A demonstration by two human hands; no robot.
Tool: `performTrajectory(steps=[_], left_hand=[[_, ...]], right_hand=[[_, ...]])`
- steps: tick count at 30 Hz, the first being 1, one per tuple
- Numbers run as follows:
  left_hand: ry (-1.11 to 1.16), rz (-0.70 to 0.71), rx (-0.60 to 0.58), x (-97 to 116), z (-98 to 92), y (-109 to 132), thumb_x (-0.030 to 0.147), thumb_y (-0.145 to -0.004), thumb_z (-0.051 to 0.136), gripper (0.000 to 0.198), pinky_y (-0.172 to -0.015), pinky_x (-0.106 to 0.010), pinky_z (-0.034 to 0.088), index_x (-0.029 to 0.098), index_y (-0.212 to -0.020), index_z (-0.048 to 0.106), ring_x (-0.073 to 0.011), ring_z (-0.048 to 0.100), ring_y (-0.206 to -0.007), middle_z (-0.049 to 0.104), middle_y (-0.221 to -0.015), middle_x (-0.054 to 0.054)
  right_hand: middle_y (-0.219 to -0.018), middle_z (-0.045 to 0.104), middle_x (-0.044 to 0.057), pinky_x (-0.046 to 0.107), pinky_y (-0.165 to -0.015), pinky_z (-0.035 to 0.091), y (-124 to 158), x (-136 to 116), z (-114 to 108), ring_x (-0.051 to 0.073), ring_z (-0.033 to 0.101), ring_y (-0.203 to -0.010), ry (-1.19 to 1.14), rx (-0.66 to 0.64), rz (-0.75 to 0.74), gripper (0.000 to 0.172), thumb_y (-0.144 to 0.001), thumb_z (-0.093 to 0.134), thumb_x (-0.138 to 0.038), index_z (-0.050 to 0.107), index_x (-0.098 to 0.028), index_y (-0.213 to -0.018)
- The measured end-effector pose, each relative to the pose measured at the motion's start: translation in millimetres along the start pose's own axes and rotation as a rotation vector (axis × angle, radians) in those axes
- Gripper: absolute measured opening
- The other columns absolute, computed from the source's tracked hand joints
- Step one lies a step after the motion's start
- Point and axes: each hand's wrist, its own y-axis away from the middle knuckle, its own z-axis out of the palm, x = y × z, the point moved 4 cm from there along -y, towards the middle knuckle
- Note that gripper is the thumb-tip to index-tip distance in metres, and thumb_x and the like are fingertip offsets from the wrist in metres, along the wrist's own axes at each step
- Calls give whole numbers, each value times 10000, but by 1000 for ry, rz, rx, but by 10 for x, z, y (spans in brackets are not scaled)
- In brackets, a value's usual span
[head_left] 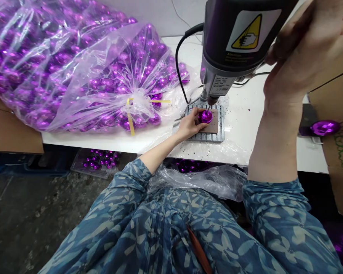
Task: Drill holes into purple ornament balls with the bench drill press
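My left hand (189, 124) pinches a shiny purple faceted bead (205, 116) between thumb and fingers. The bead rests on a brown board (214, 123) on the slotted metal base (220, 135) of a drill press (231, 42). The drill's bit (208, 107) comes down onto the top of the bead; whether it has entered cannot be made out. My right hand (308, 49) is raised beside the drill press's dark housing, fingers bent at its right side. What those fingers grip is hidden behind the housing and the hand itself.
A large clear bag (97, 72) of purple beads, tied with yellow tape, lies left on the white table (246, 125). Another purple bead (326, 127) is at the right by a cardboard box (340, 160). Below the table are a tray (95, 163) of beads and clear plastic sheeting (200, 180).
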Motion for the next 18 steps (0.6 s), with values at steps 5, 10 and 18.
performTrajectory(steps=[5,10,18], left_hand=[[-37,8,7,12,-4,1,363,-885,903,651,-960,-438,616,235,-1460,626,-261,757,-990,788,-1377,-112],[-43,9,1,3,-3,-7,354,-884,900,656,-944,-433,614,224,-1463,619,-252,756,-960,782,-1404,-123],[17,22,1,7,-7,6,335,-879,899,654,-1030,-454,610,262,-1467,622,-355,738,-1307,766,-1437,-112]], right_hand=[[-516,259,-67,295,-443,212,255,-153,-1,44,309,-417,-118,96,-141,714,-671,615,-890,396,-212,-721],[-499,245,-63,254,-484,208,508,-244,-20,-7,305,-421,-131,181,-171,732,-771,676,-737,253,-146,-684],[-522,178,-63,227,-536,218,708,-37,-146,-36,338,-467,-163,237,-196,790,-826,764,-698,258,-116,-651]])
